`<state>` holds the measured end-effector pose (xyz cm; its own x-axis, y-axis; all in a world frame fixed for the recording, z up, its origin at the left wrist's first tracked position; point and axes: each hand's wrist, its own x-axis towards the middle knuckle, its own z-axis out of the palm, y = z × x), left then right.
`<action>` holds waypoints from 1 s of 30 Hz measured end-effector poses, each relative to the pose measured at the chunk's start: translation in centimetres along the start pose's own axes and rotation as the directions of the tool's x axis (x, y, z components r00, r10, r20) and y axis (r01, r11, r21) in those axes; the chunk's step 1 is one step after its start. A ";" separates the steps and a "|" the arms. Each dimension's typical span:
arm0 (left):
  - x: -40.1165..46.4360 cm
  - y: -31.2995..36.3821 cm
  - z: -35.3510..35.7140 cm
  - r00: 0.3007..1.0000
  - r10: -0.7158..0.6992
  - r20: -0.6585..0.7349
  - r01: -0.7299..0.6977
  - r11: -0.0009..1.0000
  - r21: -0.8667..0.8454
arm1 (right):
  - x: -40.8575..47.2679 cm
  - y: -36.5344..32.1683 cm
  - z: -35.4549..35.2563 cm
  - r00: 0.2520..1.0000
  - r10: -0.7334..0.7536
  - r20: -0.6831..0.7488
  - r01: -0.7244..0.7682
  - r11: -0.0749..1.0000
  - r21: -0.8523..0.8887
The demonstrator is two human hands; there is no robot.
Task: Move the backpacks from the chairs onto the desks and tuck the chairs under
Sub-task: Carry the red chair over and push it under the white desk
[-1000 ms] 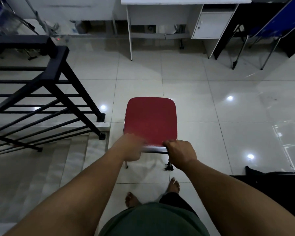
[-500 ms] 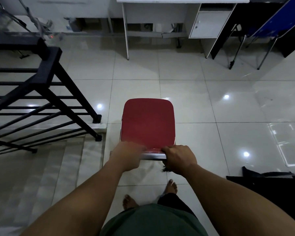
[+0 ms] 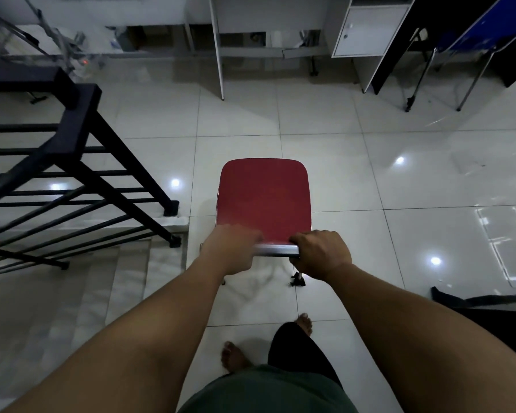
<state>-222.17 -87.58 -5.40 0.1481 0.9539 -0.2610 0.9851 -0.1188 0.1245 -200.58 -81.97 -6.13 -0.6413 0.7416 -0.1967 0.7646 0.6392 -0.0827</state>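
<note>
Both the left hand [image 3: 234, 248] and right hand [image 3: 320, 253] grip the red chair [image 3: 264, 201] by its near metal rail, mid-floor, well short of the far bench [image 3: 218, 49]. Veering left risks the stair railing [image 3: 81, 150].

No legible text, label, brand, number or sign appears on any surface in view.
</note>
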 end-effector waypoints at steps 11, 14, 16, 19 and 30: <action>6.4 -1.7 -2.0 1.000 -0.019 0.009 0.019 1.000 0.001 | 5.5 3.7 -1.0 0.997 -0.042 -0.064 0.041 0.999 -0.027; 8.6 -2.0 -2.8 0.999 -0.045 0.013 0.045 0.999 -0.017 | 7.3 5.2 -1.7 0.997 -0.046 -0.056 0.046 0.999 -0.011; 9.8 -2.3 -3.1 0.998 -0.060 0.009 0.060 0.998 -0.030 | 8.4 5.8 -2.1 0.998 -0.043 -0.047 0.043 0.999 0.004; 11.9 -2.7 -3.8 0.996 -0.085 0.020 0.086 0.995 -0.044 | 10.3 7.0 -2.8 0.999 -0.033 -0.033 0.034 0.999 0.018; 18.4 -2.4 -5.9 0.993 -0.112 0.024 0.114 0.989 -0.096 | 15.2 11.7 -5.3 1.000 -0.015 -0.005 0.015 1.000 0.004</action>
<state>-222.36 -68.13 -4.80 0.0388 0.9544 -0.2961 0.9825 0.0176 0.1855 -201.74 -62.15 -4.90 -0.6531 0.7328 -0.1908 0.7550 0.6496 -0.0894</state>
